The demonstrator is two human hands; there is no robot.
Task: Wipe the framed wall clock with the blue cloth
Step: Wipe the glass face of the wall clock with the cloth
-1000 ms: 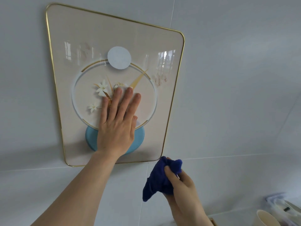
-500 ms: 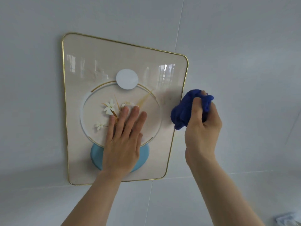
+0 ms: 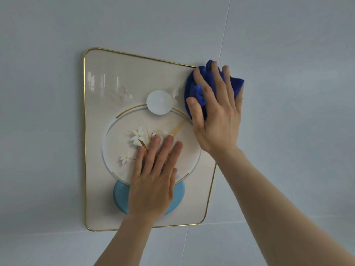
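Your right hand (image 3: 215,112) now presses the soft blue cloth (image 3: 194,87) under spread fingers onto the clock (image 3: 107,77); left hand (image 3: 153,181), fingers flat, steadies slippery glass.

Soft, even daylight on a pale wall, mildly blurred

Window glare streaks the glossy clock (image 3: 107,131) near its upper left and top centre; faint shadows hug the left hand (image 3: 151,187) and right hand (image 3: 217,120). Wide-angle bending skews the frame, and fine detail is soft throughout.
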